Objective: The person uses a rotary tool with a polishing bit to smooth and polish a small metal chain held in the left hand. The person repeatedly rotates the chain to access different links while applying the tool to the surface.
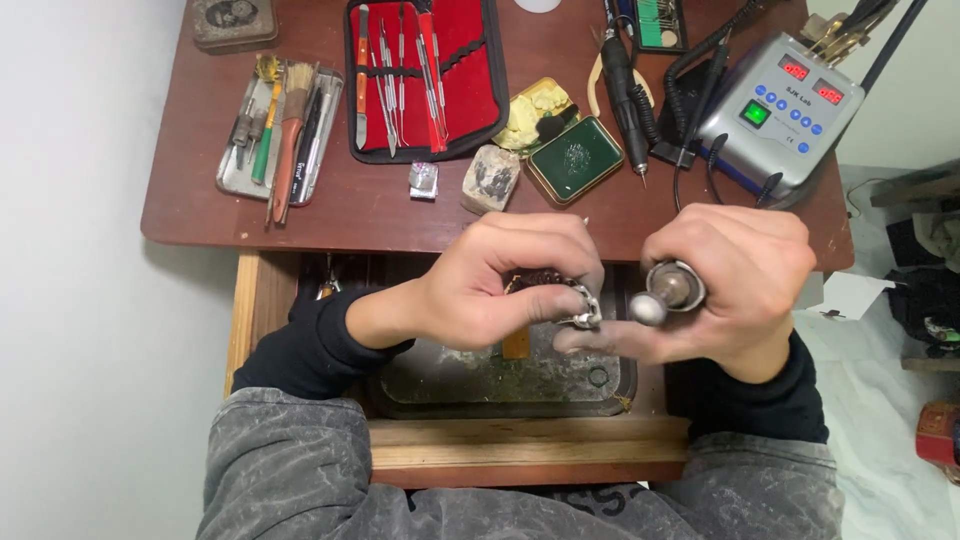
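My left hand (505, 280) pinches a small silver ring (583, 310) between thumb and fingertips, over an open wooden drawer. My right hand (730, 285) is wrapped around a metal rotary handpiece (672, 288), whose rounded silver tip points toward me and sits right beside the ring. Both hands meet at the middle, just below the front edge of the brown desk (400, 210). The tool's working end is hidden by my fingers.
On the desk: a red case of metal hand tools (425, 75), a tray of brushes (280, 130), a green tin (575, 158), a black handpiece (622, 85), a grey control box (775, 110) with cables. A dirty tray (500, 375) lies in the drawer.
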